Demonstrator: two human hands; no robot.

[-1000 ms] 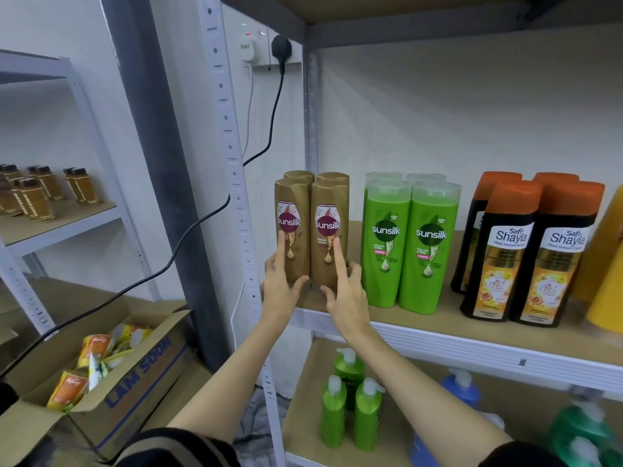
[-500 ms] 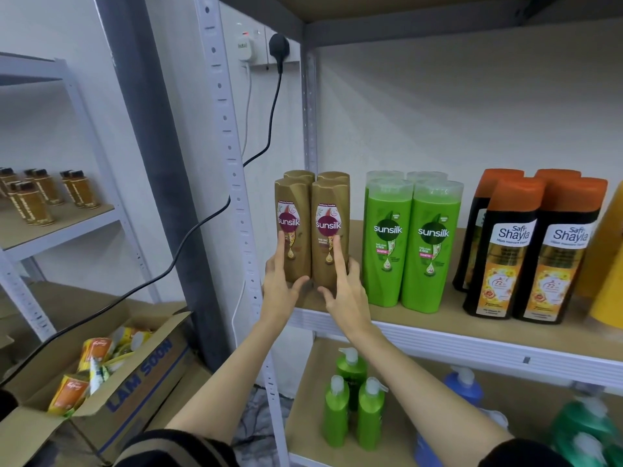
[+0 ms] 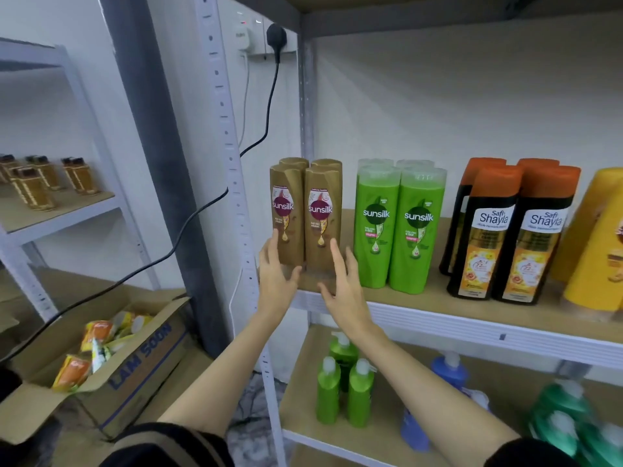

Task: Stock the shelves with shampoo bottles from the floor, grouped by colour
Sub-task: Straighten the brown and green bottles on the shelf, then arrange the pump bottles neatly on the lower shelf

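Observation:
Several brown Sunsilk bottles (image 3: 305, 210) stand grouped at the left end of the wooden shelf (image 3: 421, 303). To their right stand green Sunsilk bottles (image 3: 397, 227), then black Shayla bottles with orange caps (image 3: 509, 230), then yellow bottles (image 3: 596, 241) at the frame edge. My left hand (image 3: 274, 279) is open just in front of the left brown bottle, fingers straight. My right hand (image 3: 344, 286) is open in front of the right brown bottle, fingers straight. Neither hand grips a bottle; whether the fingertips still touch is unclear.
Green pump bottles (image 3: 340, 382), a blue one (image 3: 445, 375) and dark green ones (image 3: 566, 423) fill the lower shelf. A cardboard box (image 3: 135, 362) with sachets sits on the floor at left. Small amber bottles (image 3: 40, 180) stand on a second rack. A black cable (image 3: 263, 129) hangs from a wall socket.
Both hands have drawn slightly back from the brown bottles and spread apart, fingers loosening. The bottles stay where they stood.

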